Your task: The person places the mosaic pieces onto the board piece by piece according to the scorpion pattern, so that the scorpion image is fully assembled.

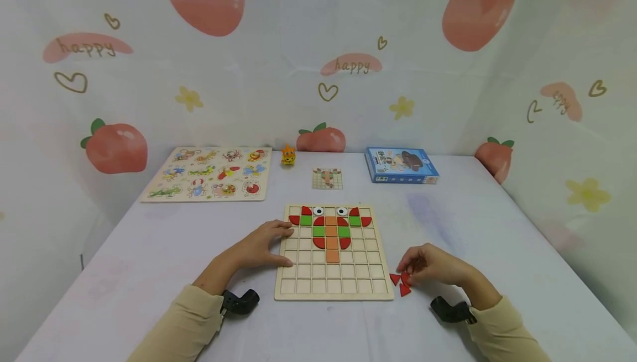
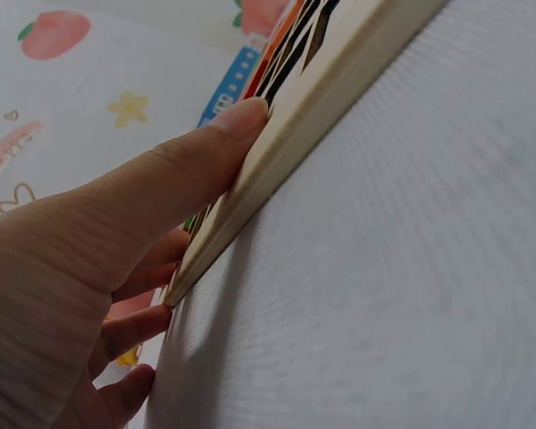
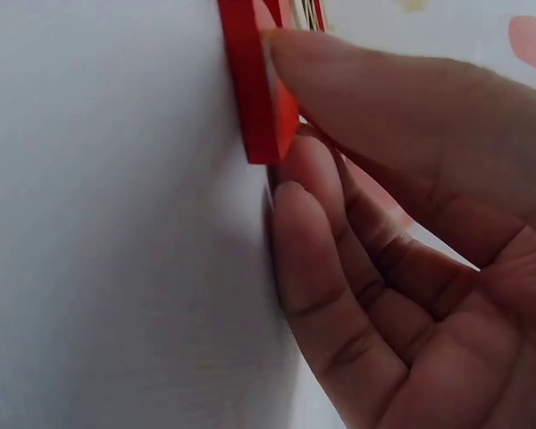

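A square wooden grid board (image 1: 333,290) lies on the table, its upper cells filled with red, green and orange pieces and two eye pieces. At its left side my left hand (image 1: 256,248) steadies the board, thumb (image 2: 174,165) on the rim and fingers spread along the edge. Beside the lower right corner, my right hand (image 1: 435,265) has its fingers curled at several small red pieces (image 1: 405,290). In the right wrist view, the thumb presses a red piece (image 3: 261,98) close to the table, with fingertips against its other side; their exact contact is partly hidden.
Behind the board lies a small pattern card (image 1: 327,179). An insect puzzle board (image 1: 209,175) is at the back left, near a small orange-yellow figure (image 1: 288,155). A blue box (image 1: 402,165) lies at the back right, before a printed curtain (image 1: 278,85).
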`<state>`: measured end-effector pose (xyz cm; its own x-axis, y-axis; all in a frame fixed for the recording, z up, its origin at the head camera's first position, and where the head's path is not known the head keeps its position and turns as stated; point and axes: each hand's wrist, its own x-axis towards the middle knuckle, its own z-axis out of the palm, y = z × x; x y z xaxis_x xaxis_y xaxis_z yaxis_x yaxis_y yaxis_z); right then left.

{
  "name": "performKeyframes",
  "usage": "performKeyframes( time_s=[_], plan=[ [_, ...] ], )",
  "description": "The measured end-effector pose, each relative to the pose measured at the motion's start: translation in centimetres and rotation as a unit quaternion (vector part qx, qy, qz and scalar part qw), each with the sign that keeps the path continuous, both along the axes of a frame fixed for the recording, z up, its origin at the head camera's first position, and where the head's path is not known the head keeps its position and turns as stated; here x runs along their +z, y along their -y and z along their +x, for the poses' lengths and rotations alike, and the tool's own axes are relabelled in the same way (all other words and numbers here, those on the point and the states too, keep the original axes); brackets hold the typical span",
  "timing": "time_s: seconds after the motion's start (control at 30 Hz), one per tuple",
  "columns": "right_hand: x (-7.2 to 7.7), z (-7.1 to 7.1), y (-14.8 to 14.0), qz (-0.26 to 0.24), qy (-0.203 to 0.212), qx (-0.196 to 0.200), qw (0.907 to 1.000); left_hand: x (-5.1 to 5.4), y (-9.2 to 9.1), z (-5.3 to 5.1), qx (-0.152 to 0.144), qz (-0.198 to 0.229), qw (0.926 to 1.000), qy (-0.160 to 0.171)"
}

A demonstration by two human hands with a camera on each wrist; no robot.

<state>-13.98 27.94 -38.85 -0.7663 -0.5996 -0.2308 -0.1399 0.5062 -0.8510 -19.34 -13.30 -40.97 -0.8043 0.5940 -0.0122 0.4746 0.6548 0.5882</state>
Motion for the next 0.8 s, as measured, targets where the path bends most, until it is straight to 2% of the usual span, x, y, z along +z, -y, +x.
performKeyframes(
  time_s=[0.27, 0.8],
  plan=[
    [0.22, 0.16, -0.31, -0.002, -0.015, 0.023, 0.9996, 0.11, -0.08, 0.07, -0.002, -0.001, 1.0000, -0.004],
    [0.04, -0.06, -0.30, 0.029, -0.011, 0.013, 0.9994, 0.22, -0.09, 0.13, 0.001, -0.002, 1.0000, -0.001]
  ],
)
